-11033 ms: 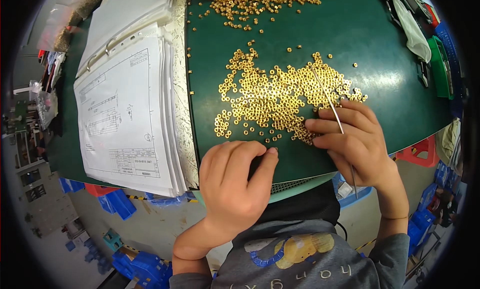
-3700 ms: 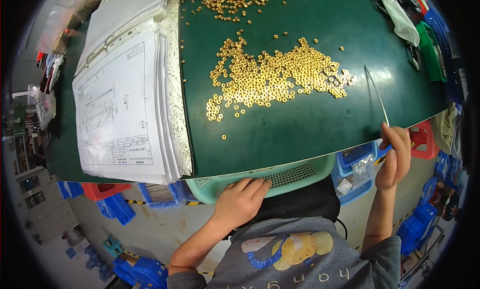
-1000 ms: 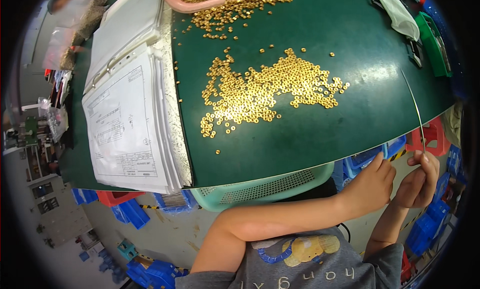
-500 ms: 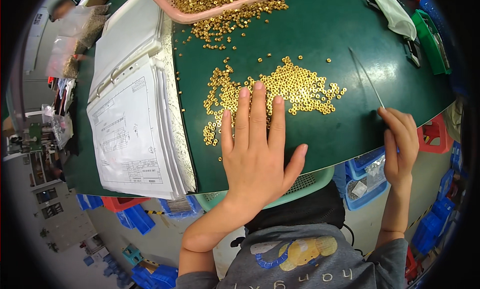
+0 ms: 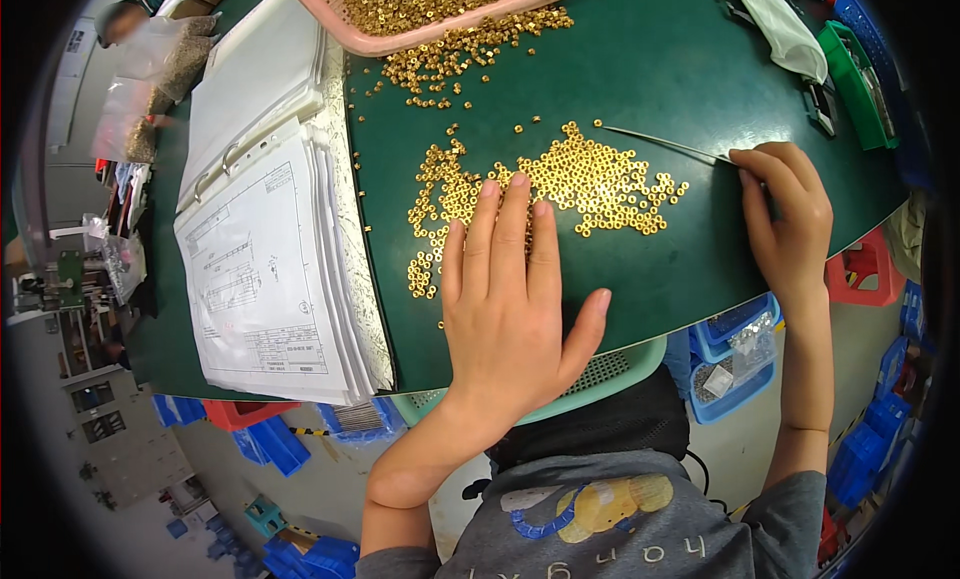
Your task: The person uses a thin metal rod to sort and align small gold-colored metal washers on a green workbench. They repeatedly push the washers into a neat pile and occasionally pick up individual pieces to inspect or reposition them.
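A flat spread of small brass-coloured ring-like pieces, each with a central hole, lies on the green tabletop. My left hand rests flat over the near left part of it, fingers stretched and thumb out to the side, hiding the pieces underneath. To the right, my right hand pinches a thin pointed metal pick between thumb and fingers. The pick reaches leftward, its tip beside a single stray piece at the far edge of the spread.
A pink basket heaped with similar pieces stands at the far side, with more spilled before it. An open ring binder of drawings lies left. A green bin sits far right. Below the table edge is a pale green basket.
My right hand has moved away from me, swinging the pick from pointing up-left to nearly level, its tip now by the stray piece. My left hand's fingers have drawn closer together.
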Demonstrator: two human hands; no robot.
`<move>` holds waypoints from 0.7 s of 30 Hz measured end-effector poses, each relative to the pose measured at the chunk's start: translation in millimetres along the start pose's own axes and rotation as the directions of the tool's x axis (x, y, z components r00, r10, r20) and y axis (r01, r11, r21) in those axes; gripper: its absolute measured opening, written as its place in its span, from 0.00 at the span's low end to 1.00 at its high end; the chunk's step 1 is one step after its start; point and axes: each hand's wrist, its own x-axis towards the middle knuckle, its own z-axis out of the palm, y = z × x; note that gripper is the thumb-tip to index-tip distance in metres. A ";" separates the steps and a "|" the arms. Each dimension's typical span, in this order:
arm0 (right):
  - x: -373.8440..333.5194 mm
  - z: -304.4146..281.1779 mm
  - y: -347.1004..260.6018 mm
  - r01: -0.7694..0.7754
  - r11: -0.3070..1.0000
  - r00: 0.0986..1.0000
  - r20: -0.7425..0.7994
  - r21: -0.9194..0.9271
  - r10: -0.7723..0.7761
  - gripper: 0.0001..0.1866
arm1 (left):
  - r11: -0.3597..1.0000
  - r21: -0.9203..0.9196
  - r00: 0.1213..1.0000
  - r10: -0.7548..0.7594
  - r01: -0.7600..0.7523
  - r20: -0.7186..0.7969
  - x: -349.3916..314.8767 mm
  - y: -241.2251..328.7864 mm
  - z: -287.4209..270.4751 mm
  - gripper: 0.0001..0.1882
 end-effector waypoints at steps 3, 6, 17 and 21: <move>1.6 3.0 -1.7 0.053 0.998 0.999 -0.002 -0.015 -0.053 0.08 | 1.000 0.021 0.999 0.003 -0.002 -0.032 0.4 -3.2 2.3 0.33; 3.0 5.9 -2.5 0.051 0.999 0.999 0.006 0.002 -0.051 0.08 | 0.999 0.031 1.000 0.027 -0.027 -0.014 3.2 -1.4 -1.3 0.33; -1.2 0.5 -5.3 0.078 0.997 0.996 0.038 0.005 -0.078 0.09 | 0.999 0.051 1.000 0.004 -0.002 -0.020 6.4 -3.8 -0.7 0.31; -2.9 0.8 -5.7 0.100 0.995 0.995 0.032 0.004 -0.100 0.10 | 1.000 -0.002 0.998 0.012 -0.013 -0.054 19.0 -4.0 -0.2 0.30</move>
